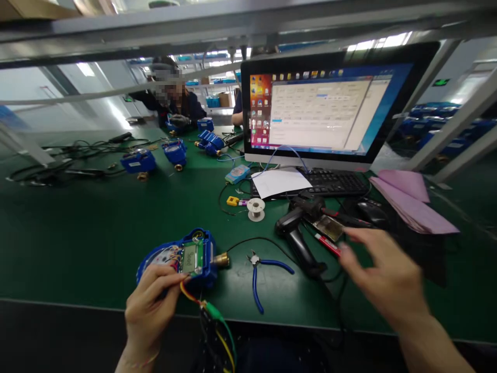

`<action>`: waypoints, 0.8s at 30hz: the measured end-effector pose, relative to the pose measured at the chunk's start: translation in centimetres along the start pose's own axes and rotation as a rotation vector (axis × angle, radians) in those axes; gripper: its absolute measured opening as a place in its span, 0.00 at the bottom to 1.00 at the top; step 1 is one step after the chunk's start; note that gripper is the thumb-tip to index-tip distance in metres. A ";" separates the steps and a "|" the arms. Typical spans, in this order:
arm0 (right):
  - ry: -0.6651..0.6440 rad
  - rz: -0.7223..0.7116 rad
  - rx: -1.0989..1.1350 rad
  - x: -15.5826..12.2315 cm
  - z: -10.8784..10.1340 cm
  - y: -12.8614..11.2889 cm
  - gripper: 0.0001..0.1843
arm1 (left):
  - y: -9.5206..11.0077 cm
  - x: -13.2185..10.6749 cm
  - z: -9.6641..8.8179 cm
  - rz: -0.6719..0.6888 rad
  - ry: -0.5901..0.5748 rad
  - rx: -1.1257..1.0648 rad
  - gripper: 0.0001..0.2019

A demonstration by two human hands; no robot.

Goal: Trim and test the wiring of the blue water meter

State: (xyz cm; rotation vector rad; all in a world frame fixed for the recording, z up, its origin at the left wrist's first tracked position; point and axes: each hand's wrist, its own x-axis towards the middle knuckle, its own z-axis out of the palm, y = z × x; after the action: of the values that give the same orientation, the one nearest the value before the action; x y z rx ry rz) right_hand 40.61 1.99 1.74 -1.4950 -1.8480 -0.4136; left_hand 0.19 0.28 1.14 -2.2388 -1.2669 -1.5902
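Observation:
A blue meter [207, 254] with an exposed green circuit board and a small lit display lies on the table at the front left. My left hand [155, 292] is at its near edge, fingertips pinched on the end of a bundle of coloured wires [190, 295] beside the board. The connection itself is hidden by the fingers. From there the wires run down past a green clip [213, 311] over the table edge. My right hand [388, 274], slightly blurred, has thumb and index finger apart beside a red-and-white tube [328, 244] and a worn flat pad [328, 227].
Blue-handled cutters [255, 269] lie open between the hands. Behind them are a black barcode scanner [298, 238], a solder wire spool [256, 210], a keyboard [337, 182], paper [280, 181] and a monitor [322, 109]. More blue meters [139, 161] stand farther back, near another person.

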 end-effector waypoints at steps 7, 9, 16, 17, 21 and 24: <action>-0.803 0.291 0.033 2.3 7.7 -3.8 0.37 | 0.0 0.0 0.2 -0.034 0.014 0.011 0.06; -0.785 0.277 0.113 3.0 7.4 -3.9 0.38 | 0.0 0.0 0.2 -0.034 0.023 0.004 0.07; -0.868 0.002 0.756 4.9 4.5 -7.9 0.17 | 0.1 -0.2 0.0 -0.048 0.014 0.009 0.08; -0.909 -0.024 0.810 5.1 4.7 -8.3 0.13 | 0.1 -0.2 0.0 -0.050 0.011 0.006 0.08; -1.055 -0.122 0.912 5.5 6.4 -8.9 0.10 | 0.2 -0.1 0.0 -0.049 0.004 -0.010 0.08; -1.076 -0.145 0.953 5.5 7.5 -9.0 0.09 | 0.2 0.0 0.1 -0.051 0.006 0.005 0.08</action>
State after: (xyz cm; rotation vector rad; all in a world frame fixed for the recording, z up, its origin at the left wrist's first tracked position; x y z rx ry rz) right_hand 29.26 8.24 2.02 -0.8884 -2.3492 1.2978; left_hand 0.35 0.23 1.17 -2.2141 -1.3358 -1.6076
